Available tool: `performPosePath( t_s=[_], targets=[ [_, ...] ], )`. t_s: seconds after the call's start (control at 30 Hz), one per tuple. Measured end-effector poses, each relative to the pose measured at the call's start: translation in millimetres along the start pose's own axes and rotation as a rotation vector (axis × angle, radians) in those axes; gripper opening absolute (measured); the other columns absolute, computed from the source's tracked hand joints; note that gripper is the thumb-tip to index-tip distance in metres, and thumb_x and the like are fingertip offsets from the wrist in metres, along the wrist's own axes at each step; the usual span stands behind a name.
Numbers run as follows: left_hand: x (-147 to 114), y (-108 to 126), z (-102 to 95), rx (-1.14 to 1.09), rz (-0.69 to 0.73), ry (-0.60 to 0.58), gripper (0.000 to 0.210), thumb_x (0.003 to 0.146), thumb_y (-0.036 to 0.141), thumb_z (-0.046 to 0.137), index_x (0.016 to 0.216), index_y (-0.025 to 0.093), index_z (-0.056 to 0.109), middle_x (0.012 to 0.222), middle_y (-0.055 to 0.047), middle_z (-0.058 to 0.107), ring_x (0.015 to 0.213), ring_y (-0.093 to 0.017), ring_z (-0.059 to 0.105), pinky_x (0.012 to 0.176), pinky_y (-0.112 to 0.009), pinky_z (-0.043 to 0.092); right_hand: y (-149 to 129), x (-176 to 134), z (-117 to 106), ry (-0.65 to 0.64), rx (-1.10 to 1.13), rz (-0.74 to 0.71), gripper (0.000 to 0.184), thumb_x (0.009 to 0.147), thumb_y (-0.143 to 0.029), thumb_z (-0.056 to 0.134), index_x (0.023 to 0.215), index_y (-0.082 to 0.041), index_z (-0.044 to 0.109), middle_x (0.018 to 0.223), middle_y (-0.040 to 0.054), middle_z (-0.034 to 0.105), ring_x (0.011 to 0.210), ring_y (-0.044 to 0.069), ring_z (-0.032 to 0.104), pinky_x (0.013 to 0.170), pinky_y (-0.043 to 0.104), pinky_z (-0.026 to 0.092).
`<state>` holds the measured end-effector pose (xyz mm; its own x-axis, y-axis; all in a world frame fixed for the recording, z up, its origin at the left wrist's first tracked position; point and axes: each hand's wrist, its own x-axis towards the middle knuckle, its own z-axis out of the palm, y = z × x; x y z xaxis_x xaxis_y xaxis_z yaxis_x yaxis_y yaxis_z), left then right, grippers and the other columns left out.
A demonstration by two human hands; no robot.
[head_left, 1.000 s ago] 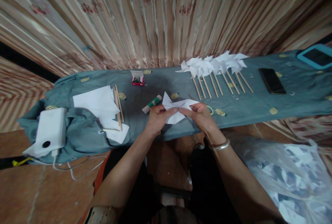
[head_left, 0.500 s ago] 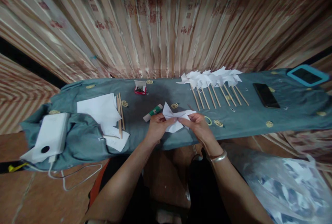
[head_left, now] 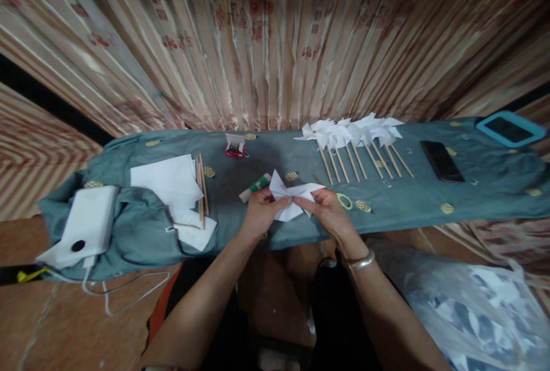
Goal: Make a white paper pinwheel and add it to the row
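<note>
Folding in hand, by the look of it!
Fingers of left hand (head_left: 260,210) and right hand (head_left: 330,210) clamp the white paper (head_left: 297,190) over the table (head_left: 408,196); next likely calls for securing its centre.

"What do your hands hide from view?"

"Your left hand (head_left: 259,210) covers part of the green-and-white tube (head_left: 256,185), your right hand (head_left: 330,212) part of the pale green ring (head_left: 347,204), and your fingers (head_left: 281,204) the middle of the folded paper (head_left: 286,213)."

"And elsewhere?"

"Pieces (head_left: 234,147) in the red box (head_left: 232,154) are too small to identify; the plastic bag (head_left: 415,268) is cut off at right, its contents (head_left: 476,319) blurred."
</note>
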<state>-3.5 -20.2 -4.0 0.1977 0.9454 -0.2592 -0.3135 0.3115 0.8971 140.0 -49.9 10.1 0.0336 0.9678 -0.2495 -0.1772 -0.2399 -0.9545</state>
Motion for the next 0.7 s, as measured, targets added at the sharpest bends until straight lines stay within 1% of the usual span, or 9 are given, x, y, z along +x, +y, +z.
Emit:
performPosePath(
  t_s=[0.13,0.23,0.37,0.53,0.7],
  targets=[
    [-0.4,0.4,-1.4,-0.009,-0.003,-0.004,0.028,0.043,0.028,0.086,0.065,0.015,0.074,0.064,-0.001,0.071,0.057,-0.014,0.061,0.060,-0.027,0.048,-1.2,-1.7,2.5,0.003,0.009,-0.004,0.036,0.050,-0.050,0.086,0.072,-0.024,0.075,0.068,-0.0012,0.074,0.059,0.017,0.065,0.062,0.030,0.053],
    [-0.9,1.6,-1.9,-0.011,-0.005,0.000,0.029,0.042,0.027,0.087,0.065,0.015,0.074,0.064,0.000,0.071,0.056,-0.013,0.060,0.058,-0.026,0.047,-2.5,-2.7,4.2,-0.014,0.027,0.003,0.034,0.051,-0.048,0.086,0.072,-0.024,0.075,0.069,-0.0018,0.074,0.059,0.015,0.064,0.065,0.030,0.054],
    [-2.0,3.8,-1.2,-0.021,-0.005,-0.002,0.028,0.041,0.027,0.087,0.062,0.015,0.072,0.062,0.000,0.070,0.055,-0.013,0.059,0.058,-0.025,0.047,-3.2,-3.2,6.0,-0.003,0.062,0.018,0.033,0.049,-0.045,0.088,0.070,-0.024,0.075,0.066,-0.0023,0.073,0.058,0.015,0.065,0.064,0.029,0.053],
    [-4.4,3.5,-2.8,-0.044,-0.016,0.003,0.029,0.040,0.028,0.087,0.059,0.015,0.070,0.057,0.001,0.067,0.051,-0.012,0.057,0.056,-0.025,0.046,-0.8,-2.9,8.1,-0.016,0.099,0.032,0.034,0.049,-0.043,0.088,0.074,-0.023,0.075,0.069,-0.0016,0.075,0.061,0.016,0.067,0.065,0.029,0.054],
    [-8.7,3.9,-8.5,-0.013,-0.009,0.004,0.029,0.045,0.028,0.087,0.065,0.014,0.071,0.061,0.001,0.068,0.055,-0.013,0.060,0.062,-0.026,0.048,1.7,-2.7,12.3,-0.042,0.139,0.044,0.031,0.050,-0.035,0.089,0.074,-0.023,0.074,0.071,-0.0012,0.076,0.061,0.017,0.068,0.064,0.030,0.055]
  ],
)
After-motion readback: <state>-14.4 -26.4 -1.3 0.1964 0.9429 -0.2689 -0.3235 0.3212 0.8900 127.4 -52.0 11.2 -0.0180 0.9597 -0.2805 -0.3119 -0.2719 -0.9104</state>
